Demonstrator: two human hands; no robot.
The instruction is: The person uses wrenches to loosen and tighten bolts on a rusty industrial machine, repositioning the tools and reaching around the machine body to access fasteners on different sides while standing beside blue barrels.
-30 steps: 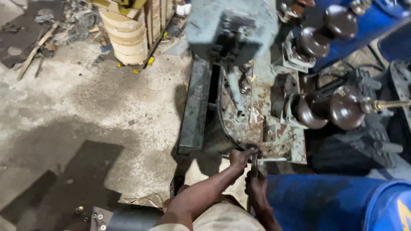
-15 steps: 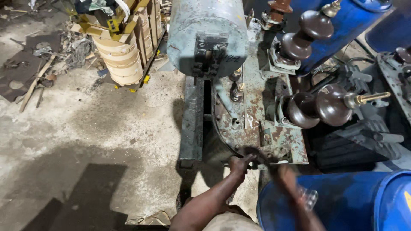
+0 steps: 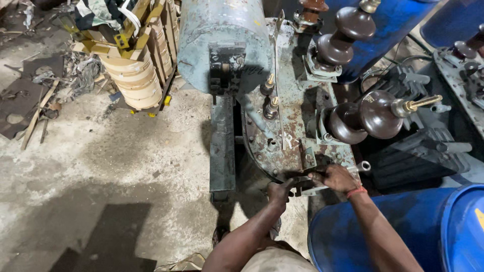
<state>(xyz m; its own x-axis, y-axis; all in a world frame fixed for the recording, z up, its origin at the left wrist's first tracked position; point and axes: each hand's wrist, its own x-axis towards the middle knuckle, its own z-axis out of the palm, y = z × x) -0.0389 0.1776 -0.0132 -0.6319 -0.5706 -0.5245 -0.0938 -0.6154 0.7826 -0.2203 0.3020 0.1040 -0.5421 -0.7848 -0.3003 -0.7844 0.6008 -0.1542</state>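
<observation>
A rusty grey-blue transformer lid (image 3: 290, 111) with dark brown insulators (image 3: 370, 113) lies in front of me. My right hand (image 3: 335, 177) grips a steel spanner (image 3: 348, 171) at the lid's near edge; the spanner's ring end sticks out to the right. My left hand (image 3: 279, 193) is closed just below the same edge, on what looks like a second tool or a bolt; I cannot make out which. A red band circles my right wrist.
A blue drum (image 3: 403, 231) stands close at lower right. A grey cylindrical tank (image 3: 222, 40) sits on the lid's far end. A wound coil core (image 3: 133, 70) and scrap lie on the concrete floor at upper left. Dark finned casings (image 3: 418, 151) stand at the right.
The view has tilted and shifted, so the lid sits more central. My right hand has moved from below the edge up and right onto the spanner. My left hand stays at the edge.
</observation>
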